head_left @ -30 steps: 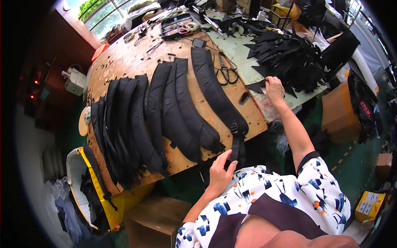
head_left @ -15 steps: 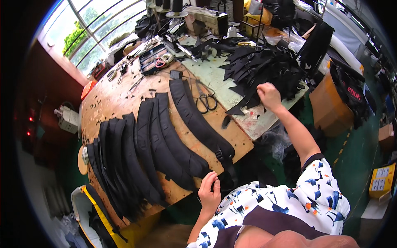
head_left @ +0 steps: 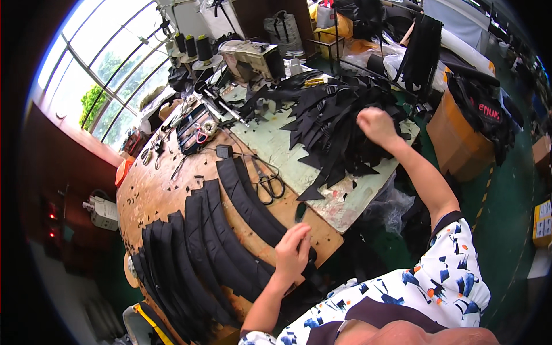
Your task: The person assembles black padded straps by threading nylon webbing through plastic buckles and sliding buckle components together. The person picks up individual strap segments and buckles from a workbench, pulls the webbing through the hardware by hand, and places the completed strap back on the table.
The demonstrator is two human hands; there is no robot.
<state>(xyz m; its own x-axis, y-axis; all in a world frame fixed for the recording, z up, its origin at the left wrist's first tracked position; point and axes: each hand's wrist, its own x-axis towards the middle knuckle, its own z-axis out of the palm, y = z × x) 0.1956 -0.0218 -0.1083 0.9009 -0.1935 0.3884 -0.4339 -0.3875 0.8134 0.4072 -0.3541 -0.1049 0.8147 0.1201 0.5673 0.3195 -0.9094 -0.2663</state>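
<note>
While curved black straps (head_left: 202, 244) are running away from the wearer across the wooden table (head_left: 158, 192), the left hand (head_left: 292, 253) is hovering by the rightmost one's near end, thumb and fingers parted, apparently empty. Bare pale board (head_left: 344, 211) is leaving room along the near side of a black pile (head_left: 328, 129) ahead and right, where the nearer right hand (head_left: 376, 125) is hanging curled, its grip impossible to tell.

I wear a white shirt (head_left: 402, 287) printed with loose, brushy patches of dark and paler blue, small black strokes and scattered orange dots. A broad, dark plum-brown panel (head_left: 385, 311) borders the open neckline. My right sleeve (head_left: 454, 250) is short, ending in a black band (head_left: 447, 223). My left grip (head_left: 291, 253) and right grip (head_left: 376, 125) are bare.
</note>
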